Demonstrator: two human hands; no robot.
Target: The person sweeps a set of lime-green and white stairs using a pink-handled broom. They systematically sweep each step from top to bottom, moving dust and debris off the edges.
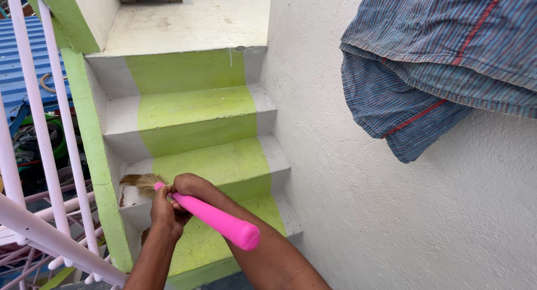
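Sweeping looks to be the work in hand: both hands grip a short broom with a bright pink plastic handle (215,218) and a tuft of straw-coloured bristles (141,182). The left hand (165,211) wraps the handle near the bristle end, fingers curled tight around it; the right hand (189,185) closes over the same stretch just beyond, fingers pressed together on the pink plastic. The bristles rest at the left end of a grey concrete step with a lime-green painted centre stripe (224,161), close to the green side wall (98,155). Judging by how things lie, the upper steps look fairly free of debris, while the step under the bristles is being worked. A pale pink railing (42,133) stands at left; a striped blue cloth (436,60) hangs on the white wall (391,211).
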